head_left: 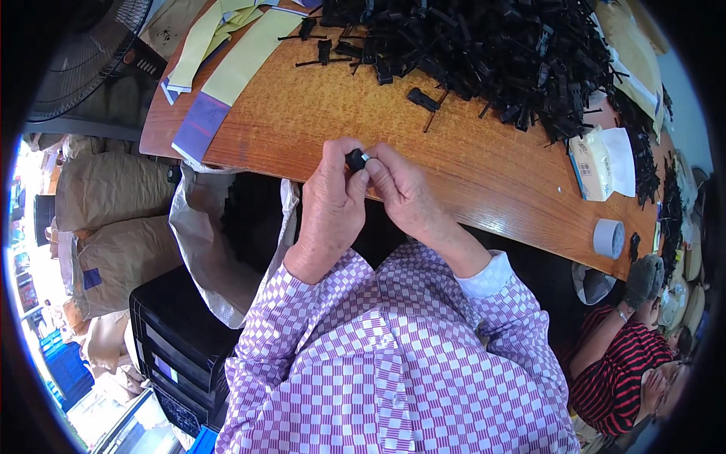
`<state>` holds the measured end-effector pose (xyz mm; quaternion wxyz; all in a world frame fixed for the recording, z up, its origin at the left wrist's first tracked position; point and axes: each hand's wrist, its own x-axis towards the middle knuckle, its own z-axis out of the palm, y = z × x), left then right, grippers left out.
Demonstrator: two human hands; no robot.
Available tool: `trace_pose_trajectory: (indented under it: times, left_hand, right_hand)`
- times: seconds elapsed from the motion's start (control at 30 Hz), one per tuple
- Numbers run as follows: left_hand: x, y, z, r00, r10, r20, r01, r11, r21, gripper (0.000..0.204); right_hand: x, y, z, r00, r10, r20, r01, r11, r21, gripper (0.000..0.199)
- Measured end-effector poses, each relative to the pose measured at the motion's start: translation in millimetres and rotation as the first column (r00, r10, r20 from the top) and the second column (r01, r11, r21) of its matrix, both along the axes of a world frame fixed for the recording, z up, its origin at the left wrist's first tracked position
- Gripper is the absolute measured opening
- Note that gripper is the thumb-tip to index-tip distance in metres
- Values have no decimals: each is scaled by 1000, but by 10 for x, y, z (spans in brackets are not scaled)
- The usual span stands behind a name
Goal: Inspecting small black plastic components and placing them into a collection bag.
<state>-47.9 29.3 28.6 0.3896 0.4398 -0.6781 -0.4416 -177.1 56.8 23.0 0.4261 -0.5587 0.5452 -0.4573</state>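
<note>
- So, mid-frame, just at the near rim of the wooden table point(484, 174): left hand point(333, 198) and right hand point(401, 189) pressed together around one small black plastic part point(355, 159), with a tiny light-coloured bit showing at its right end.
- Both sets of fingertips pinching it, thumbs close; held in the air, not resting on the wood.
- Probably light and stiff, a bit slick, easy to fumble; best pinched by the stubby body, not the thin end.
- Big heap of black parts point(484, 45) across the upper middle and upper right, a few strays below it.
- Yellow paper strips point(242, 53) at upper left, tissue pack point(591, 163) and tape roll point(609, 238) at right.
- Bare wood between heap and hands gives decent room; curved table edge right under the hands, open sack point(208, 250) below at left.
- Another person's gloved hand point(644, 278) at lower right, well apart.
</note>
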Motion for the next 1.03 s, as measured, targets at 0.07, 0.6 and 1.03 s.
trace_pose_trajectory:
  times: [0.07,0.6,1.03]
  left_hand:
    - [30,-7,28,1000,3,5,-4,1000,13,31]
    - [779,-246,109,842,196,503,-73,964,-254,42]
    - [-514,-192,-22,918,-205,-340,366,771,522,68]
  right_hand:
    - [18,-4,31,999,18,28,-18,1000,6,18]
    - [-966,-383,13,295,37,-955,-234,972,-34,22]
    - [-639,175,-31,973,-211,-99,189,964,-188,9]
